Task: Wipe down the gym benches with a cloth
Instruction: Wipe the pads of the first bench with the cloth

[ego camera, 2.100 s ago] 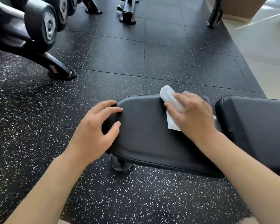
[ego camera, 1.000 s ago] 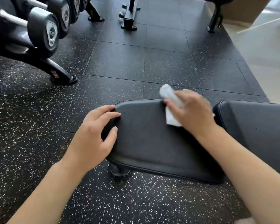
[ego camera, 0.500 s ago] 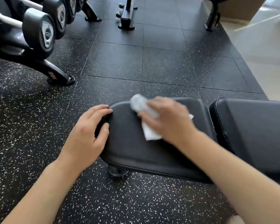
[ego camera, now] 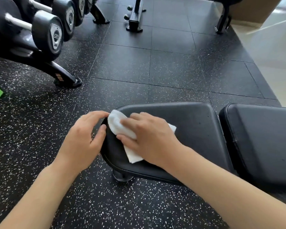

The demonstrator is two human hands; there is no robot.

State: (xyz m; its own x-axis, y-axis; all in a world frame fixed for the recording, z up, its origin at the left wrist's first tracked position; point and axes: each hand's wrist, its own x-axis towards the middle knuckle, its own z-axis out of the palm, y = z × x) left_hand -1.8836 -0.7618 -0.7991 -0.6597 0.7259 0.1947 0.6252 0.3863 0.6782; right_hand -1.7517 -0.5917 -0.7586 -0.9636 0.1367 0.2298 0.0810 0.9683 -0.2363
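cloth (ego camera: 120, 128): lower centre, on narrow end of seat pad (ego camera: 180, 129) | right hand (ego camera: 149, 138) flat, pressing cloth | left hand (ego camera: 82, 138) curled, gripping pad's end | pad's long axis runs rightward: unwiped length lies right.

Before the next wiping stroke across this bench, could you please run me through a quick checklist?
1. White cloth under the right hand, flat on the seat pad: ok.
2. Left hand steadies the pad's left end: ok.
3. Left fingers out of the cloth's path: not ok, a fingertip touches the cloth.
4. Pad surface to the right free of objects: ok.
5. Back pad already wiped: cannot tell.
6. Cloth damp or clean enough: cannot tell.
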